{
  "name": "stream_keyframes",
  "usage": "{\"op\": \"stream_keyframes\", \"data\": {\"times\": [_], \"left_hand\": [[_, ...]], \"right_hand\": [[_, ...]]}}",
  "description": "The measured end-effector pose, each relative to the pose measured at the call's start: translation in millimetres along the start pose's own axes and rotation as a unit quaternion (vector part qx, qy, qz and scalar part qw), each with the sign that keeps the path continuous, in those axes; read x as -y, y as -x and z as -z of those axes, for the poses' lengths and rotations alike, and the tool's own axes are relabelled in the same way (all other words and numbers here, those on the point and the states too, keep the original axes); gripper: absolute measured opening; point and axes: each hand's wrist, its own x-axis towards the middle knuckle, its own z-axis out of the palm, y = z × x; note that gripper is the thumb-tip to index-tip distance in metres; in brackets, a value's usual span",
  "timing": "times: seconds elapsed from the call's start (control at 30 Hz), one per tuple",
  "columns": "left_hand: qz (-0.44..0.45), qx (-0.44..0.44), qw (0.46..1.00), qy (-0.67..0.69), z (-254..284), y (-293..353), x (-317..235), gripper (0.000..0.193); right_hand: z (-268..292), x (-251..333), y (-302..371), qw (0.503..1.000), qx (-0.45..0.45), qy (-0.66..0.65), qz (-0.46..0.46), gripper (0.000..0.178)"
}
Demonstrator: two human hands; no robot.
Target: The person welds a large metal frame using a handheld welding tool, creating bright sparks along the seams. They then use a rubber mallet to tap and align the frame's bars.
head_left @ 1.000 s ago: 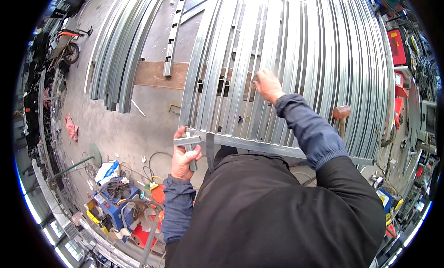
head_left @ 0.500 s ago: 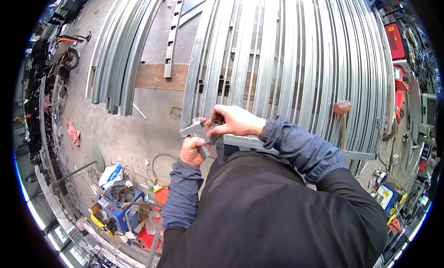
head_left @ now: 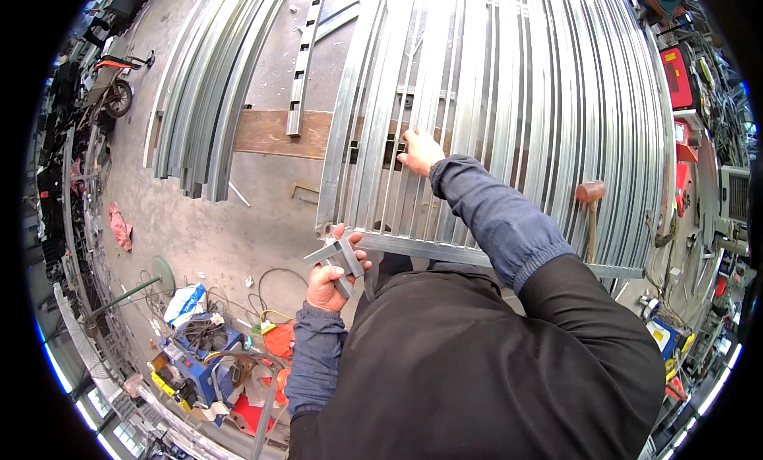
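Observation:
My left hand is closed around a few short grey pieces of metal tube, which lie crosswise against each other near the frame's front left corner. My right hand reaches out over a row of long silvery metal tubes. Its thumb and index finger are bent in at a small dark, square-looking piece between two tubes; whatever the fingertips hold is too small to make out. Another dark piece sits in a gap to the left. A crossbar runs along the tubes' near ends, close to my body.
A mallet rests on the tubes at the right. More long tubes are stacked at the left, beside a slotted tube on a brown board. Cables and a blue machine stand at the lower left.
My right hand has left my left hand and moved forward and right, out over the tubes. My left hand has dropped slightly, still gripping the short metal pieces.

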Motion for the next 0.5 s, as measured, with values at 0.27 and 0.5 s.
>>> {"op": "stream_keyframes", "data": {"times": [0.27,0.5], "left_hand": [[-0.012,-0.039,0.999,-0.004,28,12,-14,0.093],[0.016,-0.031,0.999,-0.009,9,-32,-15,0.084]], "right_hand": [[7,5,17,0.982,-0.117,-0.022,0.147,0.037],[36,98,118,0.959,0.212,-0.13,0.137,0.039]]}}
